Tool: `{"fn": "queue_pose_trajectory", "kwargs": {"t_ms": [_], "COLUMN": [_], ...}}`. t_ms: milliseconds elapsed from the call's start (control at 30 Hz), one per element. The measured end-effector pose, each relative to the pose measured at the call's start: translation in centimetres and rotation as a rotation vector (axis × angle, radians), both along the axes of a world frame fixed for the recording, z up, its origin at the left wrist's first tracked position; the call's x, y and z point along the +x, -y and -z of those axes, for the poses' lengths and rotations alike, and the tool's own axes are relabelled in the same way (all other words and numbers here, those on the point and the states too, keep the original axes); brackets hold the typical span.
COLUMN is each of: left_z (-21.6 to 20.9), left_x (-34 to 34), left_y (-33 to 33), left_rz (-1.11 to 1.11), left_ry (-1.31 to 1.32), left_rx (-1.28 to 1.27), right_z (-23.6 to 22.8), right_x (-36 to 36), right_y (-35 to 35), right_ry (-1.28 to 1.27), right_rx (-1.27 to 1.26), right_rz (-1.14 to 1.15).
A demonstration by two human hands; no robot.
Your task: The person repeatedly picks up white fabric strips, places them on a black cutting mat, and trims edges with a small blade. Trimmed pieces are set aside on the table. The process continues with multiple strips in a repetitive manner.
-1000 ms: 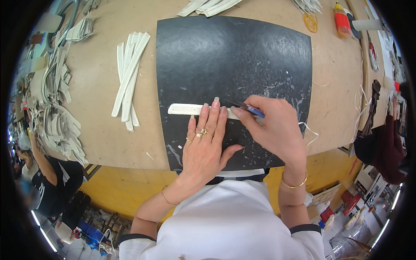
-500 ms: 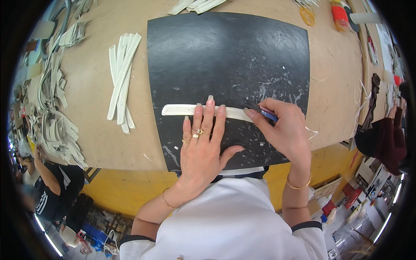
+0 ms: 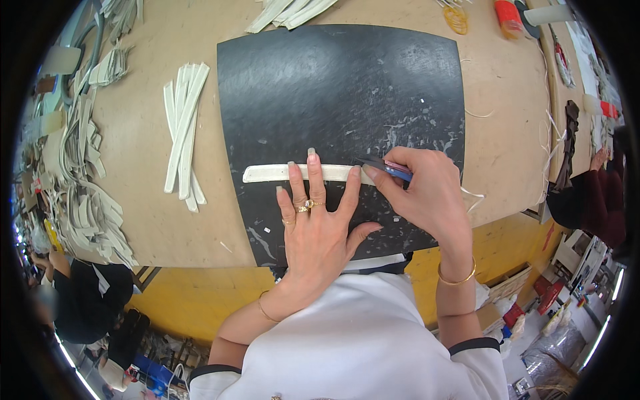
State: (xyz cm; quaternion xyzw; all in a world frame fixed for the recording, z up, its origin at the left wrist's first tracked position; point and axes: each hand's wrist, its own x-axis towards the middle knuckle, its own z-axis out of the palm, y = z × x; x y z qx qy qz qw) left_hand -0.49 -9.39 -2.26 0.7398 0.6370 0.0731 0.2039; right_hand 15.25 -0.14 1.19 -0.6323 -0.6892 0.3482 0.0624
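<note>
1. One white strip (image 3: 337, 173) lay lengthwise across the black mat (image 3: 333, 87), its right end hidden by the working hand.
2. The left hand (image 3: 317, 230) rested on it with fingers spread, its grip open, pressing rather than grasping.
3. The right hand's (image 3: 430, 190) grip was closed around blue-handled snips (image 3: 397, 171), their dark points close to the strip's upper edge; whether they touched could not be told.
4. By my judgement, this strip was partway through, its left stretch looking neat and the part near the snips unfinished.
5. Several crossed strips (image 3: 185, 133) lay left of the mat on the tabletop (image 3: 173, 233), with more strips (image 3: 293, 12) beyond its far edge; which were finished or waiting, I could not tell.
</note>
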Motion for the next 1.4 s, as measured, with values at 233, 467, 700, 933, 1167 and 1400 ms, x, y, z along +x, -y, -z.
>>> {"fn": "queue_pose_trajectory", "kwargs": {"t_ms": [233, 467, 700, 933, 1167, 1400], "left_z": [-0.1, 0.7, 0.5, 0.6, 0.3, -0.1], "left_x": [0.4, 0.2, 0.3, 0.2, 0.2, 1.5], "left_y": [0.0, -0.2, -0.3, -0.3, -0.5, -0.4], "left_rz": [0.042, 0.062, 0.068, 0.064, 0.064, 0.087], "left_ry": [0.003, 0.190, 0.181, 0.220, 0.204, 0.050], "left_rx": [0.017, 0.022, 0.009, -0.001, -0.020, -0.019], "right_z": [0.0, -1.4, -1.4, 0.3, 0.3, 0.3], "right_x": [-0.6, -1.0, 1.9, 3.1, 3.0, 2.5], "right_y": [0.1, -0.1, 0.2, 0.9, 0.9, 1.1], "right_ry": [0.045, -0.079, -0.054, -0.084, -0.096, -0.061], "right_rx": [0.142, 0.112, -0.048, -0.061, -0.065, -0.024], "right_rz": [-0.046, -0.043, 0.011, 0.062, 0.071, 0.099]}}
